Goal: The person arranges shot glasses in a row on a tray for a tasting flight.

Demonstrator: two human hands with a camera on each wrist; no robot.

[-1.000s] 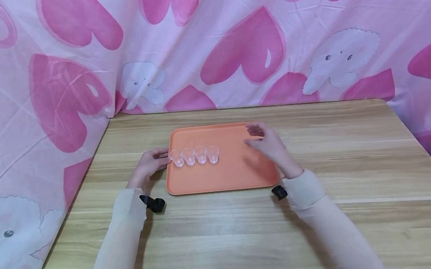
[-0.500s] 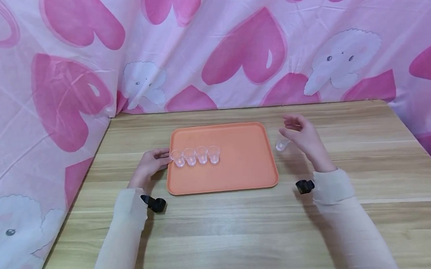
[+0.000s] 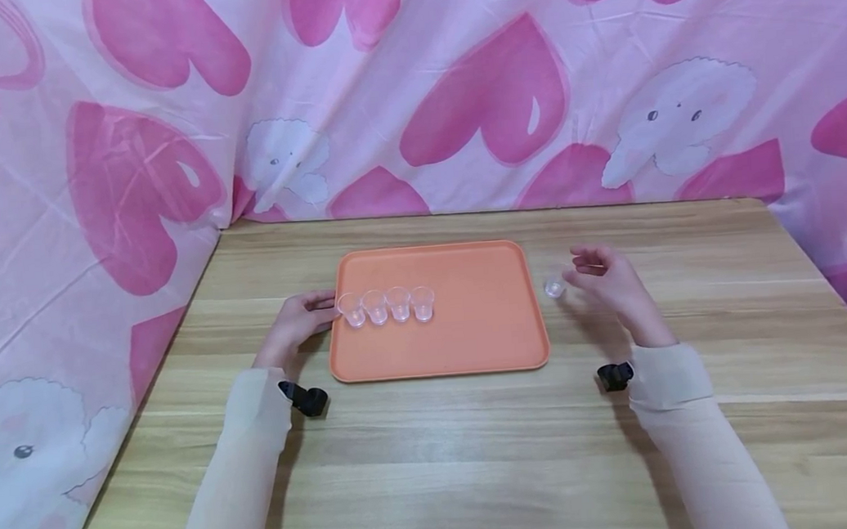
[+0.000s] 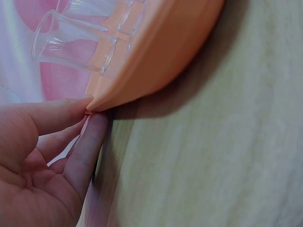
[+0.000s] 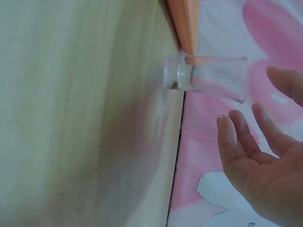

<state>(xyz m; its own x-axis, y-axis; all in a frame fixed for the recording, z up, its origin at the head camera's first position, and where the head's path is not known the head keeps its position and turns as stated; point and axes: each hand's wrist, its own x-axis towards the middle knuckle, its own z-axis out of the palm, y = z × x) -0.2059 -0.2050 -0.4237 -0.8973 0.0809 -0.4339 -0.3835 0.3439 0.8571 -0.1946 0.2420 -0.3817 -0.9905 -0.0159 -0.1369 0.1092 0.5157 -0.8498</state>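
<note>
An orange tray (image 3: 482, 318) lies on the wooden table. Several small clear plastic cups (image 3: 398, 305) stand upright in a row on its left half. At the tray's left edge my left hand (image 3: 289, 327) pinches the rim. The left wrist view shows the thumb (image 4: 61, 111) on top of the rim and a finger below it. One more clear cup (image 3: 554, 289) stands on the table just right of the tray. Beside it is my right hand (image 3: 613, 288), fingers loosely spread and nothing held. In the right wrist view the fingertips (image 5: 226, 125) are apart from this cup.
The wooden table (image 3: 438, 468) extends around the tray on all sides. Behind it and to the left hangs a pink curtain (image 3: 479, 113) with hearts and white animals. A black wrist camera (image 3: 307, 399) sits on each wrist.
My right hand has moved from above the tray's right side to the right, past the lone cup, then slightly lower. The lone cup now stands upright. My left hand has stayed at the tray rim.
</note>
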